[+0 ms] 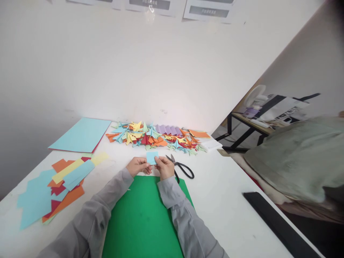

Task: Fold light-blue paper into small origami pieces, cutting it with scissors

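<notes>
A small light-blue piece of paper (152,157) is held up between my two hands, just past the far edge of a green sheet (142,215). My left hand (138,166) pinches its lower left side. At the lower right, my right hand (165,167) grips it between thumb and fingers. Black-handled scissors (185,168) lie beside my right hand, blades pointing away and a little apart; one handle is partly behind that hand. Beyond my hands spreads a pile of folded paper shapes (129,137) in several colours, with a purple pleated strip (168,130) among them.
Coloured paper offcuts (67,186) lie scattered on the left, with large blue sheets (80,134) behind them. A white wall (150,71) closes off the back. A long black bar (279,222) lies along the right edge. Another person's green clothing (298,157) shows beyond it.
</notes>
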`<state>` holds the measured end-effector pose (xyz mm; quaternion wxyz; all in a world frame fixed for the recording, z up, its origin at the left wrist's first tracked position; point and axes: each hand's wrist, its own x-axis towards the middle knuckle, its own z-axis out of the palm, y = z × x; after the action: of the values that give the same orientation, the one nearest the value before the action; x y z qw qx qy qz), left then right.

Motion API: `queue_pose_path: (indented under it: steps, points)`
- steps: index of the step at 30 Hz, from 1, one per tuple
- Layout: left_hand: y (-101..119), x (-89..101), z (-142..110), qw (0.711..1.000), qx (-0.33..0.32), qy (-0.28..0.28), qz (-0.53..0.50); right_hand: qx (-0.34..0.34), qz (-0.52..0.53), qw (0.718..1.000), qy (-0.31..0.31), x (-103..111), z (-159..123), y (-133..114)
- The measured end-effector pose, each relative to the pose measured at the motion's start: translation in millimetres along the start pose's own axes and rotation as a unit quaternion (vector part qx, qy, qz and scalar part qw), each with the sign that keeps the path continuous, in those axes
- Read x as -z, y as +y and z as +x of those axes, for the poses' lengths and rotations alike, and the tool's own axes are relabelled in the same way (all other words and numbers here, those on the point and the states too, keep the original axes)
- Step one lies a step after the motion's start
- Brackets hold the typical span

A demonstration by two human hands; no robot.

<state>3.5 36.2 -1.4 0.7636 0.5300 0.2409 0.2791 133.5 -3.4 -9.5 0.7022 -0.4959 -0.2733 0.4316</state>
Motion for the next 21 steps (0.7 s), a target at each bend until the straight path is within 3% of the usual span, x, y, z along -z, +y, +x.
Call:
queue_pose_path:
  steps: [10,17,21]
  points:
    - [3.6,-2.4,-2.3,1.0,0.014,-0.002,-0.025,0.007,0.017,1.0,0.01,0.7,0.3,-2.5]
    - [5.7,-3.2,-2.8,0.999,0.014,0.024,-0.044,0.01,-0.002,1.0,0.002,-0.1,0.1,-1.1]
    - [5.5,-6.0,-1.5,0.998,0.015,0.061,0.006,0.016,-0.039,0.999,-0.024,-3.6,-4.4,0.5]
